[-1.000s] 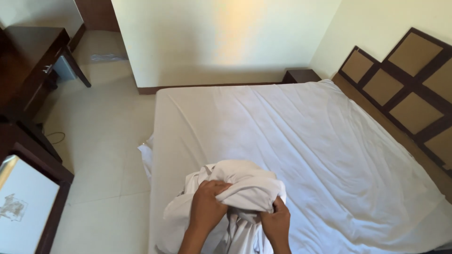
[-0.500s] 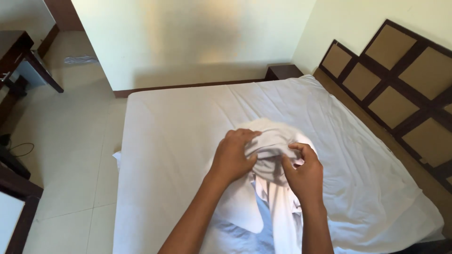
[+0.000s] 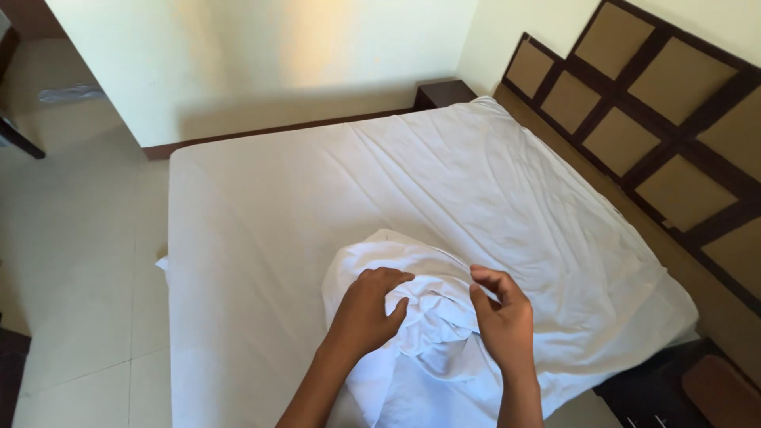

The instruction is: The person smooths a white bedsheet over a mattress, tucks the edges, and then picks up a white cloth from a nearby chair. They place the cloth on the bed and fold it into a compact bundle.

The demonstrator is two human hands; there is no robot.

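Observation:
A bundle of white cloth (image 3: 412,317) lies bunched on the near part of a bed covered by a wrinkled white sheet (image 3: 380,182). My left hand (image 3: 366,311) rests on the bundle's left side, fingers curled into the fabric. My right hand (image 3: 502,317) is at the bundle's right side, thumb and fingers pinching a fold. Both forearms reach in from the bottom edge. The cloth's lower part trails toward me between my arms.
A dark wooden headboard (image 3: 658,119) with tan padded panels runs along the right. A dark nightstand (image 3: 442,93) stands at the bed's far corner against a pale wall. Tiled floor (image 3: 79,238) lies left of the bed. A dark piece of furniture (image 3: 697,388) sits at the bottom right.
The view has swung left to right across the bed. The bundle has been carried from the bed's near left edge toward its middle, and my hands have shifted their hold on it.

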